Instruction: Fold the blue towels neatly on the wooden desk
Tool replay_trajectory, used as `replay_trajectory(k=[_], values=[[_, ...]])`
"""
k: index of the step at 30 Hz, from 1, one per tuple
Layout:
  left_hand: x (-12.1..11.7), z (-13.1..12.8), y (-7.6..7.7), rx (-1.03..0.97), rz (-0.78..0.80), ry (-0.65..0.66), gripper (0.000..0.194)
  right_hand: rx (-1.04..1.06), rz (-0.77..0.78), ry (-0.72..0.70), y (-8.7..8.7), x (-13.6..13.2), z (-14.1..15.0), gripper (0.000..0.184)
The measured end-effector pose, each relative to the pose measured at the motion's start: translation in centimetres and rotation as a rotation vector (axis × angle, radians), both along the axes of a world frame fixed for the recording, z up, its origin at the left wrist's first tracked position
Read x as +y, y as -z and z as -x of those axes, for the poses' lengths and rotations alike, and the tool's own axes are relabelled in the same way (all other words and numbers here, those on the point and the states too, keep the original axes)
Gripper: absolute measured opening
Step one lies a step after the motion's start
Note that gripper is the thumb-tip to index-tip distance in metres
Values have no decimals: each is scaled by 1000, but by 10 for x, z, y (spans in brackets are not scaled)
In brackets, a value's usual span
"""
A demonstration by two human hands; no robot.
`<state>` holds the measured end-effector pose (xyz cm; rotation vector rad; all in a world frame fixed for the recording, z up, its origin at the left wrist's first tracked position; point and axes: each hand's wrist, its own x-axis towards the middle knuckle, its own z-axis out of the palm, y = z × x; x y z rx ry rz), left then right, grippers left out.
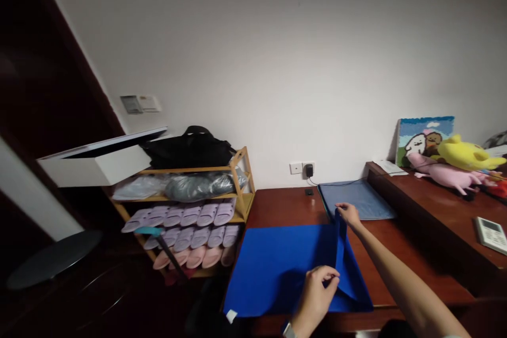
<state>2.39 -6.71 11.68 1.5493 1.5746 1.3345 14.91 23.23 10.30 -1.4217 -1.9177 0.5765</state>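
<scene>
Your left hand (318,290) and right hand (348,214) pinch a raised strip of bright-blue rectangular fabric (277,264) (white patch (231,316) at one corner) on the reddish-brown wooden bench (277,207).

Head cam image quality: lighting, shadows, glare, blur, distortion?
Head view: lower left underexposed, stool nearly lost in the dark; head view: soft shadow on the blue cloth beside the left hand; head view: small glints on the plastic bag, no large glare; head view: wall switches look smeared; head view: wide-angle stretch towards the edges, door frame leaning.
</scene>
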Motion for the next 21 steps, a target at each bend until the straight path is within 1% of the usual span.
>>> replay_trajectory(k=[3, 5, 8, 10, 13, 16, 19, 21], values=[[-29, 49, -11, -7, 9, -64, 15, 43, 32, -89, -15, -14, 60, 40], [-51, 80, -16, -44, 16, -111, 16, 67, 43, -175, -23, -27, 103, 41], [-83, 123, -16, -107, 17, -175, 22, 85, 59, -314, -34, -49, 167, 41], [-102, 148, -11, -137, 13, -226, 28, 84, 70, -403, -39, -64, 209, 39], [-126, 181, 7, -168, 0, -347, 38, 58, 84, -515, -40, -87, 268, 33], [-144, 211, 34, -196, 19, -482, 52, -4, 99, -597, -32, -107, 317, 29], [-157, 234, 68, -191, 79, -597, 62, -95, 108, -676, -17, -122, 352, 23], [-163, 243, 91, -167, 110, -653, 63, -166, 109, -732, -3, -129, 367, 17]])
